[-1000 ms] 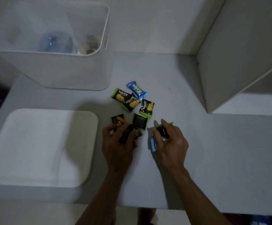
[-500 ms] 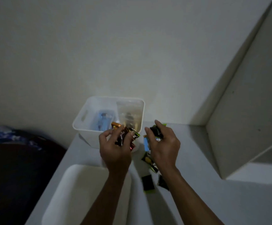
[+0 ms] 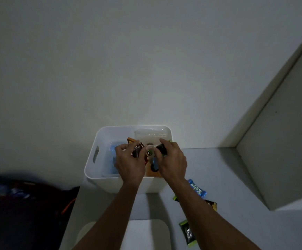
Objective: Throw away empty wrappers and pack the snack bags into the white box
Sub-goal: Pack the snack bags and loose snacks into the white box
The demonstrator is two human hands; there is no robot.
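Wrappers fill both hands, which are held over the open white bin [image 3: 99, 139] standing at the back of the tabletop [image 3: 218, 170] against the wall. The left hand [image 3: 130, 163] has its fingers curled round a small bunch of dark and orange wrappers [image 3: 136, 150], gripping them above the middle of the bin. The right hand [image 3: 171, 162] grips a dark wrapper [image 3: 162, 148] in curled fingers, with a blue piece [image 3: 154, 162] hanging below its thumb; the two hands are just beside each other. Inside the bin lie a clear plastic container [image 3: 150, 135] towards the back right and something blue [image 3: 113, 150] on the left, too dim to tell apart. On the tabletop to the right of the right forearm lie a blue snack bag [image 3: 197, 189], a dark one with yellow print [image 3: 211, 204] near it, and a green-edged dark bag [image 3: 188, 232] closer to the person. A white box [image 3: 146, 231] sits at the near edge, partly hidden between the forearms
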